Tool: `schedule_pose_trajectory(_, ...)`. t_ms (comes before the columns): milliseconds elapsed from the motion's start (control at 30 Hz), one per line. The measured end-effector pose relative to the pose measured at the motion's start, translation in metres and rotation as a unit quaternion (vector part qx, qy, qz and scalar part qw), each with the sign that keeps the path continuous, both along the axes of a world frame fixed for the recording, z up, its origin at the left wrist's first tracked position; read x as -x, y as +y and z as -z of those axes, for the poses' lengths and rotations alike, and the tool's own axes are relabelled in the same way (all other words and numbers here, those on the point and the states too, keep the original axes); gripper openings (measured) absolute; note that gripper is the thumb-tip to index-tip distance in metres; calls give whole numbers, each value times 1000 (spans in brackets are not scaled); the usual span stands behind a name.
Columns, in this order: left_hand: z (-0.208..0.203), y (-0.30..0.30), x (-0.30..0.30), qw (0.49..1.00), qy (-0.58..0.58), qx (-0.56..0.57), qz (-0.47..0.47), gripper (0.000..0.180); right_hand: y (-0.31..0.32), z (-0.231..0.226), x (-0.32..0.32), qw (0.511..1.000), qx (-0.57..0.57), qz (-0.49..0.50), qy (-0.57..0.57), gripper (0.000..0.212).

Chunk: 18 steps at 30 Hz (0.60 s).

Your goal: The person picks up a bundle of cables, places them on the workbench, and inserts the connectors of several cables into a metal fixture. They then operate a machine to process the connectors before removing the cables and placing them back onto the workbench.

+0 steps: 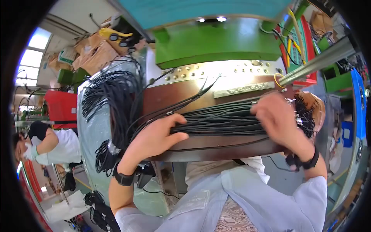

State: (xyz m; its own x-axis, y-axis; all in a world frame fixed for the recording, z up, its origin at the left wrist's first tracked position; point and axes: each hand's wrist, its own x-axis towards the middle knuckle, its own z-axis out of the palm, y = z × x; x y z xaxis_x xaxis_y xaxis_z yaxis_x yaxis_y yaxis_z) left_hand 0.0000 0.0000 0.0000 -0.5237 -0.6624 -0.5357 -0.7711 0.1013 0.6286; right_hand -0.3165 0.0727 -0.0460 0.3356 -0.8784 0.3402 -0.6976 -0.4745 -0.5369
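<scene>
The person's pale blue shirt (270, 203) is nearest, below a brown table (164, 94) bearing a bundle of black cables (224, 120). The left hand (157, 134) curves open at the bundle's left end; whether the blurred right hand (277, 119) grips, one cannot tell.

There are 2 black wristbands (124, 179), 2 lit lamps (221, 19), 1 stretched-out cable bundle (222, 122) and 1 co-worker (62, 146).
</scene>
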Motion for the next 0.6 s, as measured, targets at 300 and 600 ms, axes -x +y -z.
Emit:
schedule_pose_trajectory(300, 33, -10, 207, 952, 142, -84, 258, 42, 59, 45, -39, 998, -2, -52, -20, 28)
schedule_pose_trajectory(600, 28, 82, 118, 807, 382, -414, -176, 29, 5, 19, 7, 996, -62, 69, -20, 26)
